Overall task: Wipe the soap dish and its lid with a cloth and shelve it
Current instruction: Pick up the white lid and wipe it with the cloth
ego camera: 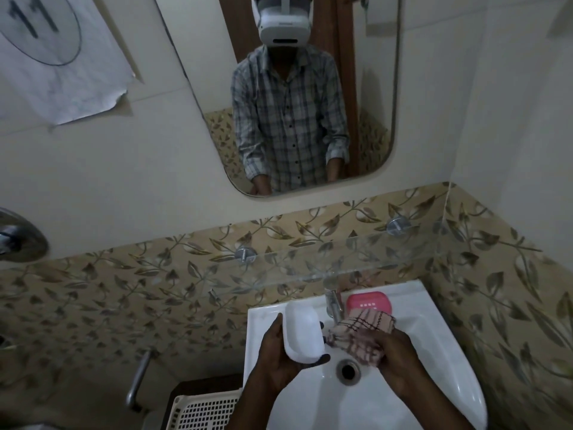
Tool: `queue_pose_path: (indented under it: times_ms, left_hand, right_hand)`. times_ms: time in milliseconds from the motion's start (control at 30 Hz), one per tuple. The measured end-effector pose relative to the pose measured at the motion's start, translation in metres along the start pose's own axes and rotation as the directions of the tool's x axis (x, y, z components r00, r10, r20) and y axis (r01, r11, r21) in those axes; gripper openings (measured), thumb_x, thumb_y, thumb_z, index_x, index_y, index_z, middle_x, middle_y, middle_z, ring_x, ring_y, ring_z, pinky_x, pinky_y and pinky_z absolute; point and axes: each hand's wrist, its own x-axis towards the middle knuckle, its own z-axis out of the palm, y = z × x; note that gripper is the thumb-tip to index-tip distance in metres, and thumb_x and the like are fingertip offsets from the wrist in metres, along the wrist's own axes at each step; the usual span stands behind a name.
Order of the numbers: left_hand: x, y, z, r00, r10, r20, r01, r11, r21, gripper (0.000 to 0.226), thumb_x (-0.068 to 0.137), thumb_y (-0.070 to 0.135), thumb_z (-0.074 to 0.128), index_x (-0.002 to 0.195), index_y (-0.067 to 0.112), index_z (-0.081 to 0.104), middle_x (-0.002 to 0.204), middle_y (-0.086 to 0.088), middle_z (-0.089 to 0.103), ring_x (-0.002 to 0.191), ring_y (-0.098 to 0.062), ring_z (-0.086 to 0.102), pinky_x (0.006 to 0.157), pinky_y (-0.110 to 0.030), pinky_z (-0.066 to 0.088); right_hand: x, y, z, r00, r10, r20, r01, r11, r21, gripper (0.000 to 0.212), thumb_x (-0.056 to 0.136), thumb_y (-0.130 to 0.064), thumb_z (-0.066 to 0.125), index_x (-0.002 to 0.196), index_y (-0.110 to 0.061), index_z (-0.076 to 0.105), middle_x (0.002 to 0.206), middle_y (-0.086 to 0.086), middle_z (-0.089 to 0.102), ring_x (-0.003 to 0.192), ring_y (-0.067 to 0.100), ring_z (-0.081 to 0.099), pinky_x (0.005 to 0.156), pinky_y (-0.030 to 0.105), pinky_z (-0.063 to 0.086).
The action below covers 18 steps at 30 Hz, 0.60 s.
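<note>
Dim, even light is falling across plain cream wall tiles [102,181]. A band of leaf-patterned tiles [130,293] is running beneath them and turning the right-hand corner. A rounded mirror [369,97] is hanging above a clear glass shelf [356,256] on two round metal mounts. A white basin [440,361] with a chrome tap [333,302] is sitting below. A torn paper sheet [59,57] marked 11 is hanging upper left. A perforated cream basket [201,414] is standing beside the basin.
</note>
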Motion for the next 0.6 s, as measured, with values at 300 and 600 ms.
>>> queue_pose_path:
  times_ms: [300, 600]
  left_hand:
    - [0.012, -0.003, 0.019, 0.954, -0.208, -0.215, 0.202, 0.978, -0.052, 0.072, 0.093, 0.06, 0.044, 0.141, 0.006, 0.05, 0.134, -0.022, 0.057, 0.117, -0.039, 0.055, 0.103, -0.052, 0.041]
    - [0.01, 0.004, 0.015, 0.965, -0.257, -0.046, 0.26, 0.963, 0.072, 0.067, 0.097, 0.054, 0.04, 0.116, -0.005, 0.064, 0.111, -0.026, 0.064, 0.098, -0.034, 0.06, 0.092, -0.044, 0.042]
  right_hand:
    - [-0.009, 0.002, 0.037, 0.22, -0.554, 0.803, 0.905, -0.191, -0.38, 0.063, 0.06, 0.017, 0.075, 0.111, -0.019, 0.063, 0.111, -0.006, 0.067, 0.119, -0.001, 0.051, 0.11, 0.02, 0.038]
    - [0.012, 0.01, 0.034, 0.109, -0.166, 0.98, 0.929, -0.333, -0.159, 0.053, 0.07, 0.013, 0.054, 0.111, -0.019, 0.064, 0.117, 0.0, 0.061, 0.114, 0.017, 0.056, 0.108, 0.037, 0.043]
